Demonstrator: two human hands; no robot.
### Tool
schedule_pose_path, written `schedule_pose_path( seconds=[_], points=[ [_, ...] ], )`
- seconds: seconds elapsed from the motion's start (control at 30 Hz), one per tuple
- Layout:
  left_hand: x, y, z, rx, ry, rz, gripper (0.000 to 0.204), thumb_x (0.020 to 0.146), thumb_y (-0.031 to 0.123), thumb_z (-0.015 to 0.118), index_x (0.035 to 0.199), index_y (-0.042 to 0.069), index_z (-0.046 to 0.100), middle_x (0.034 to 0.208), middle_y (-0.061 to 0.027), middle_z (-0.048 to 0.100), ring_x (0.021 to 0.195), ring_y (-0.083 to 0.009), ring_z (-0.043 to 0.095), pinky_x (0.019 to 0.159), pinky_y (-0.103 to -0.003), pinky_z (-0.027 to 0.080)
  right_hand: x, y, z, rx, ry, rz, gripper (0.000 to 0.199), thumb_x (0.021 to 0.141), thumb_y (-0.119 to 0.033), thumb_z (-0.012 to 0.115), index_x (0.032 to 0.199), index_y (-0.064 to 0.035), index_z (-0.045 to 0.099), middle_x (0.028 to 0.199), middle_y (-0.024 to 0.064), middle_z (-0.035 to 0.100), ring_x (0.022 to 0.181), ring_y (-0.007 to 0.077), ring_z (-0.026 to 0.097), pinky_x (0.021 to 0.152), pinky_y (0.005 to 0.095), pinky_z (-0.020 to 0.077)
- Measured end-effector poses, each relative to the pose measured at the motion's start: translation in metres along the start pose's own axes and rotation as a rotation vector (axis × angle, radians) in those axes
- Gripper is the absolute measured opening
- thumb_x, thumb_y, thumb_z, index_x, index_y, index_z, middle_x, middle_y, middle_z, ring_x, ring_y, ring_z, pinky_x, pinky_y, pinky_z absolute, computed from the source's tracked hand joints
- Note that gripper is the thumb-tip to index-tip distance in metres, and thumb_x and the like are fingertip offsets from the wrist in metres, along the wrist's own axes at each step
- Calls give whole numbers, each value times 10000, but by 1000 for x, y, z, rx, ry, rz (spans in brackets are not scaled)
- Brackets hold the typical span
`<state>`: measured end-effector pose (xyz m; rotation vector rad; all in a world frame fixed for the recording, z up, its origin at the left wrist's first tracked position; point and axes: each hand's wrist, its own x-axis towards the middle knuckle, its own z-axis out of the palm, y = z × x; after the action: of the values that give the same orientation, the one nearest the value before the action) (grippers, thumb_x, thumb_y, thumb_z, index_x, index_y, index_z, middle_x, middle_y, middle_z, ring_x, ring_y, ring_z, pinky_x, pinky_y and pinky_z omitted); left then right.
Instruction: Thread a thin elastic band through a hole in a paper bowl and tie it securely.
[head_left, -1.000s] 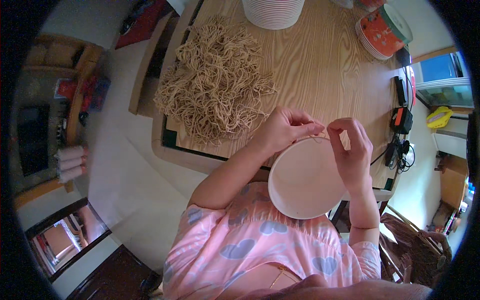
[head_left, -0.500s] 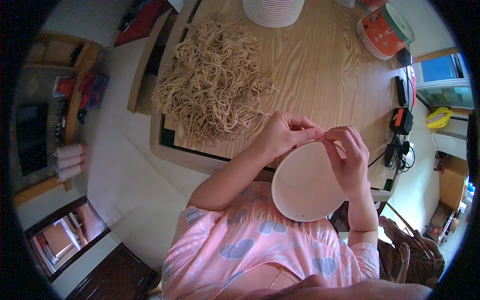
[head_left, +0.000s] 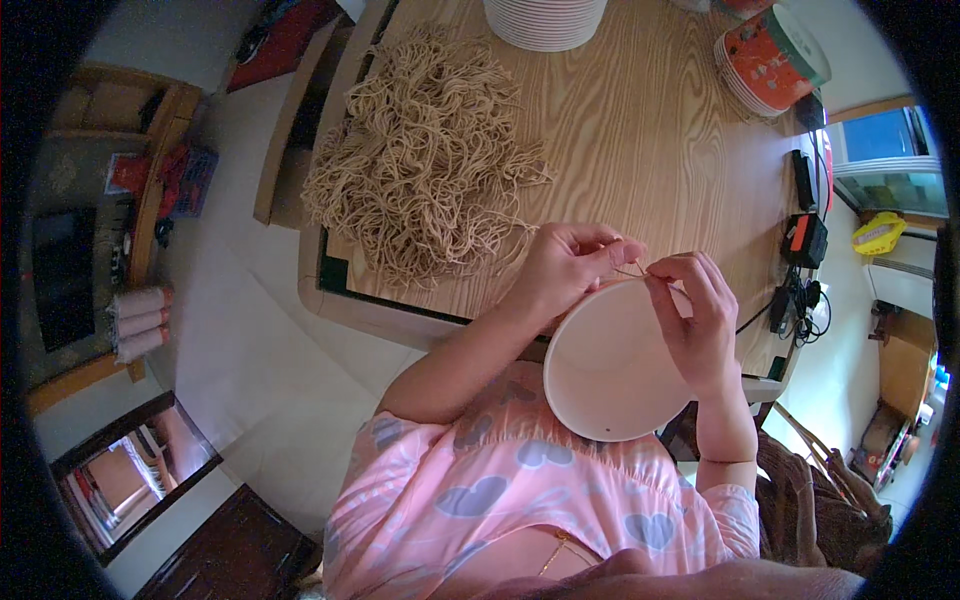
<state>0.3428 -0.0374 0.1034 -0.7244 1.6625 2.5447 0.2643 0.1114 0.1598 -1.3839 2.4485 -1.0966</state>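
Observation:
A white paper bucket [head_left: 605, 375], its open mouth toward me, is tilted at the table's near edge against my front. A small dark hole shows near its lower rim. At the upper rim my left hand [head_left: 565, 268] pinches a thin tan string [head_left: 628, 273] between thumb and fingers. My right hand [head_left: 697, 310] is closed at the same rim, thumb inside the bucket, pinching the string where it meets the edge. Part of the string is hidden by the fingers. Beyond my left hand lies a big loose heap of tan strings [head_left: 430, 165] on the wooden table [head_left: 620, 150].
A stack of white buckets [head_left: 545, 25] stands at the table's far edge. Orange patterned buckets [head_left: 765, 65] are nested at the far right. Black adapters [head_left: 803, 240] and coiled cables [head_left: 800, 305] lie along the right edge. A wooden chair [head_left: 290, 150] is at the left.
My left hand has drawn slightly away from my right, up and to the left, and a bit of string now shows between them. The bucket stays nearly in place.

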Motion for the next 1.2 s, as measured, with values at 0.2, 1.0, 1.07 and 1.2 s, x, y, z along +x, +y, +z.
schedule_pose_path(
  seconds=[0.2, 1.0, 1.07, 1.2],
  points=[
    [-2, 6, -4, 112, -100, 65, 134, 806, 137, 685, 880, 27, 702, 753, -24, 674, 674, -47, 590, 597, -206, 494, -2, 0, -1, 11, 26, 30, 118, 750, 9, 630, 839, -17, 557, 779, 97, 595, 700, 276, 574, 624, 352, 463],
    [-8, -10, -11, -4, -124, 147, 224, 760, 225, 711, 811, 7, 699, 662, -36, 655, 605, -56, 574, 537, -217, 452, 10, -4, 6, -101, -75, 111, 74, 776, -16, 639, 831, -35, 593, 723, 81, 607, 586, 182, 564, 564, 295, 459],
    [-9, -9, -12, -47, -124, 141, 223, 761, 226, 710, 804, 8, 698, 662, -38, 654, 604, -56, 574, 535, -219, 451, 13, -5, 7, -98, -89, 116, 71, 779, -12, 636, 831, -31, 591, 723, 81, 607, 587, 181, 565, 564, 293, 460],
    [-11, -12, -15, -74, -74, 126, 229, 783, 251, 695, 815, 25, 690, 687, -29, 652, 609, -59, 572, 543, -222, 455, 17, -6, 13, -63, -80, 111, 94, 766, 14, 643, 824, -24, 579, 722, 77, 603, 588, 171, 567, 556, 281, 461]
  ],
)
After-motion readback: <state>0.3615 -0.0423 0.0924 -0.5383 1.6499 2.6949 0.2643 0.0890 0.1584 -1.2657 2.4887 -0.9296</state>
